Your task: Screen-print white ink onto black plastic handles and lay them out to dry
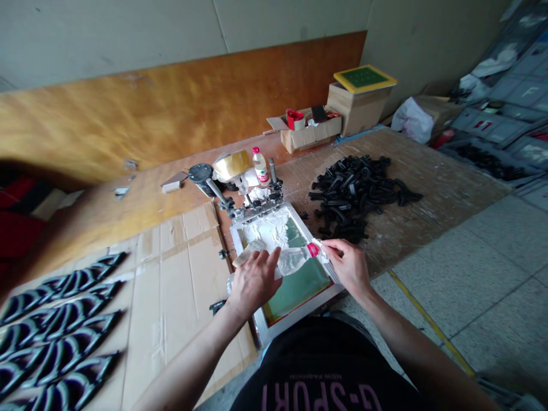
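My left hand (pixel 257 279) is wrapped around a clear plastic bottle (pixel 295 260) lying sideways above a screen-printing frame, its red neck end pointing right. At that end, my right hand (pixel 349 265) pinches a crumpled white tissue (pixel 320 251) against or just beside the bottle's neck; the exact contact is unclear. Below both hands, the screen-printing frame (pixel 278 325) has green mesh and a pale border. White paste or crumpled paper (pixel 268 228) covers its far part. A pale block-like edge (pixel 249 253) shows just beyond my left fingers, partly hidden.
Clamps (pixel 257 208) hold the frame's far end. Behind stand another red-capped bottle (pixel 260 166) and a tape roll (pixel 231 165). Black curved parts lie in a pile (pixel 355 191) at right and in rows (pixel 64 319) on cardboard (pixel 171 285) at left. Boxes (pixel 312 134) stand farther back.
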Tool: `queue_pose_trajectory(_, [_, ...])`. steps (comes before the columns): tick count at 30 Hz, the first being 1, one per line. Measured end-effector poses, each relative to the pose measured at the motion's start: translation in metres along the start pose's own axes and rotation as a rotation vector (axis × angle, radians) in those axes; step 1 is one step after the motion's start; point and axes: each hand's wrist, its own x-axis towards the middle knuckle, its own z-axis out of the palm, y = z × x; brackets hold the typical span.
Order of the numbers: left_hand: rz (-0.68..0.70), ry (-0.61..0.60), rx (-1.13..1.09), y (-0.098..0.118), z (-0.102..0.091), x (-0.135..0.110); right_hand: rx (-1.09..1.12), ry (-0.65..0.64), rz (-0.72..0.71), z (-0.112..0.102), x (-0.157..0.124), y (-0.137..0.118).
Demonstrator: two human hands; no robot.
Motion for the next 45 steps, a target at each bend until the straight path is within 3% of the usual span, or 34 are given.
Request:
queue_pose_trajectory(4, [-0.009,-0.036,0.027,0.0,0.002,0.005,0.185,-0.065,0.118,-0.008,0.002,0.001])
queue_pose_trajectory(8, [-0.014,-0.025,0.038,0.0,-0.004,0.004,0.264,-0.045,0.179,-0.01,0.008,0.01])
queue_pose_trajectory(13, [0.003,0.021,0.064,0.003,-0.02,0.004,0.242,-0.053,0.179,-0.005,0.01,0.017])
queue_pose_trajectory(22, [0.044,-0.057,0.152,0.008,-0.039,0.013,0.176,-0.115,0.13,-0.001,0.008,0.014])
queue_pose_trajectory(45, [0.137,-0.027,0.212,0.01,-0.049,0.008,0.252,-0.135,0.137,-0.003,0.002,0.011])
